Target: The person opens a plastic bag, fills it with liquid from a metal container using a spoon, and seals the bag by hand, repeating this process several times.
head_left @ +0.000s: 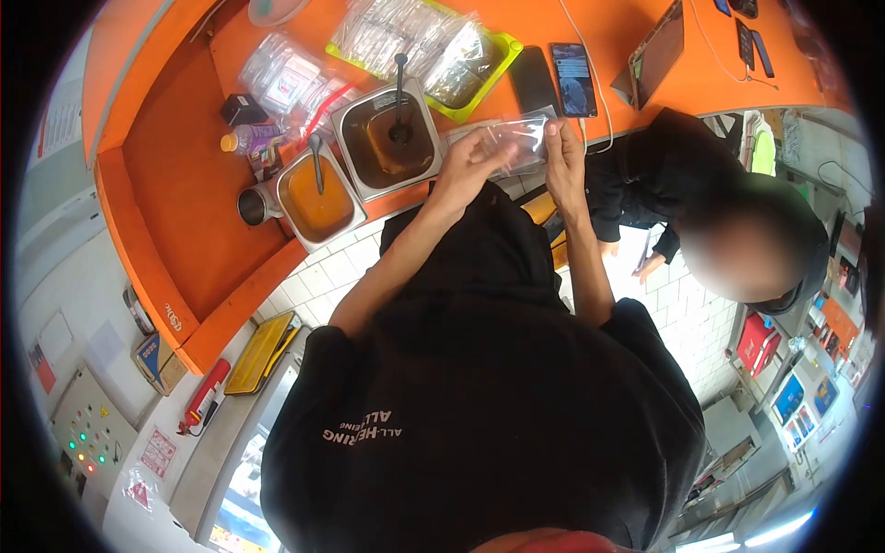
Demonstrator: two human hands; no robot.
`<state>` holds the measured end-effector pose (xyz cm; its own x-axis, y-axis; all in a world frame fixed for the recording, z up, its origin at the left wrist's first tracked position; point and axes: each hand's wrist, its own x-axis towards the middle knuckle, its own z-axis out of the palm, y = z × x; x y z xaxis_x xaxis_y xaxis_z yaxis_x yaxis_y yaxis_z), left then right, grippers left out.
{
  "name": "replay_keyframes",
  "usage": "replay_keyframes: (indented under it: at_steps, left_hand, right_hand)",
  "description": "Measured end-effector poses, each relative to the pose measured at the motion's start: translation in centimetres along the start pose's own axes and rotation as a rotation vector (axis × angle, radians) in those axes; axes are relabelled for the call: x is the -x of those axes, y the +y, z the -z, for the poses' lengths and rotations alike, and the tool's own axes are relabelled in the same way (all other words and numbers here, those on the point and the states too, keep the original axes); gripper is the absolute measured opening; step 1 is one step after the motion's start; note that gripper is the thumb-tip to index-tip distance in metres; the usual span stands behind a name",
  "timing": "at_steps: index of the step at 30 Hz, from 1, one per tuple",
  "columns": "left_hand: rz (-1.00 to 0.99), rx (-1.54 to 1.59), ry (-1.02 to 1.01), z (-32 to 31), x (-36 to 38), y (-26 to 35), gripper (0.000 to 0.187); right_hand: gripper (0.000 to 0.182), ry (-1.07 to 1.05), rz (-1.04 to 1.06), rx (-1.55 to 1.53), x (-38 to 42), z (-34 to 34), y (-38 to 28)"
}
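— Where is the clear packet?
— Upper centre, near the counter; the right hand pinches its edge between closed fingers.
— The left hand?
— Fingers partly curled at its left side; grip indeterminable.

A person in a black top works at an orange counter. The right hand pinches a clear plastic bag; the left hand is at its other side, fingers slightly blurred. Near the left hand are metal pans of dark brown liquid and orange sauce. Beyond lie a phone and a green tray of wrapped packets. Another person is at right.
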<state>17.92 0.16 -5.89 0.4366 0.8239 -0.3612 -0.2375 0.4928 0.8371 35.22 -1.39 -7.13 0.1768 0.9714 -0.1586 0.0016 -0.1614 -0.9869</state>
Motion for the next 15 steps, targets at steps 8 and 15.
replay_keyframes:
  at_steps: [8, 15]
  left_hand:
    - [0.031, -0.033, 0.190, -0.5, 1.5, 1.2, 0.014]
    - [-0.344, 0.059, 0.410, 2.4, 1.0, -0.1, 0.025]
  right_hand:
    - [0.038, 0.159, -0.008, 0.055, 0.3, -2.8, 0.9]
    - [0.038, 0.184, -0.095, -0.431, 0.5, -3.2, -0.3]
